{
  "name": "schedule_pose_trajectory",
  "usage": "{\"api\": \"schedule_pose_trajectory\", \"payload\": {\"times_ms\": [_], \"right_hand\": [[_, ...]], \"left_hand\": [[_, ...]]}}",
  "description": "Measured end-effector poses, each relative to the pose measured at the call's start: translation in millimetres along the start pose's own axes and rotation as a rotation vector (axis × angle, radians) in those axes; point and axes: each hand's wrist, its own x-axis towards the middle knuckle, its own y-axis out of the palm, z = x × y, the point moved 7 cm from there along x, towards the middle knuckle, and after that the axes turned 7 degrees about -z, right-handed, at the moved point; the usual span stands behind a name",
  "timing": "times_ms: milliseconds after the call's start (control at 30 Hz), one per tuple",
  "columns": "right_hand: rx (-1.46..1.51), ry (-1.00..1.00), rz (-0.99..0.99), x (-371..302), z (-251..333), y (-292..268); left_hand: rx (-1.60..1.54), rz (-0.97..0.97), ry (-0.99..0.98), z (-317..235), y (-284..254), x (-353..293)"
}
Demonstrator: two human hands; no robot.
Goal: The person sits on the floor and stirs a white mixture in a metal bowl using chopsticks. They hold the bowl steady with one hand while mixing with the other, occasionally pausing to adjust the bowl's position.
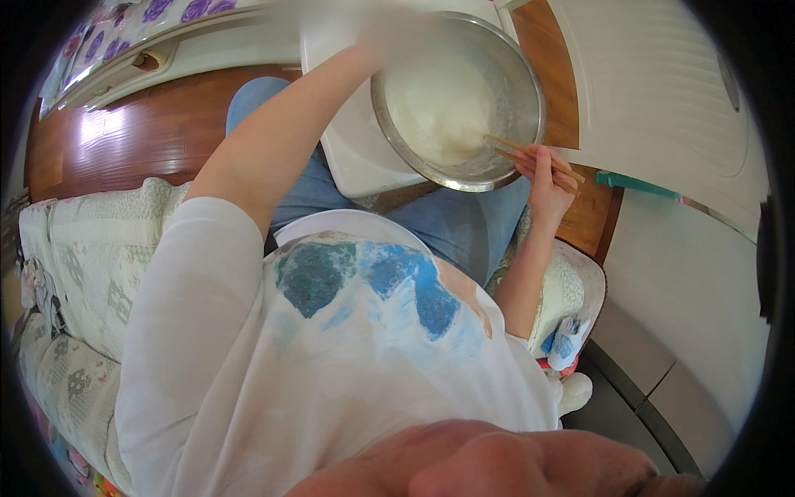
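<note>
A large stainless steel bowl (520, 91) holds a mass of white flour-like powder (439, 103), with a wetter, clumpy patch near its front side. My right hand (548, 184) is closed around a pair of wooden chopsticks (515, 149) at the bowl's right front rim. Their tips reach into the powder. My left hand (402, 41) is at the bowl's far left rim, lost in a whitish blur. Its fingers cannot be made out, nor whether they hold anything.
Under the bowl is a white flat-topped surface (352, 145) between my knees. A white panelled cabinet (654, 83) stands close on the right. At far left is a table with a purple-flowered cover (99, 41). A quilted sofa cover (99, 265) lies to my left.
</note>
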Motion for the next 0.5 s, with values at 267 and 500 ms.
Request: {"api": "schedule_pose_trajectory", "payload": {"times_ms": [267, 500], "right_hand": [[0.229, -0.05, 0.158, 8, 9, 107], [0.04, 0.113, 0.442, -22, 19, 72]], "left_hand": [[0.019, -0.022, -0.001, -2, -1, -2], [0.022, 0.002, 0.035, 2, 5, 2]]}}
